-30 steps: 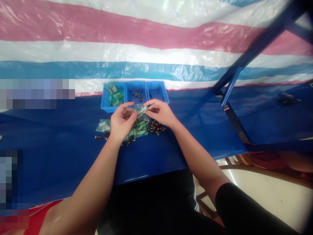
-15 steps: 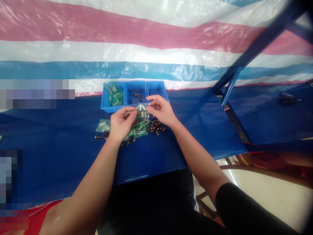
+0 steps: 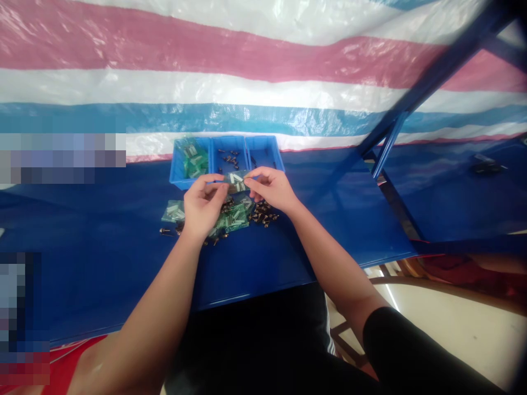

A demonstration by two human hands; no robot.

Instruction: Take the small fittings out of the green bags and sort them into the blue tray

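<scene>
A small clear plastic bag with white strips and small parts inside is stretched between my hands. My left hand pinches its left edge between thumb and fingers. Its right edge is pinched by my right hand. Below the bag, greenish bags with white pieces lie on the blue table. Loose dark screw-like parts form a pile beneath my right hand. Another bag rests left of my left hand, with a single screw-like piece near it.
Behind my hands stand three joined blue bins: the left bin holds green bags, the middle bin dark small parts, the right bin a few dark bits. A blue metal frame rises at right. Striped plastic sheeting hangs behind.
The bag has been pulled flatter and wider between my hands. My left hand has shifted slightly left, and the fingers of my right hand have curled lower onto the bag.
</scene>
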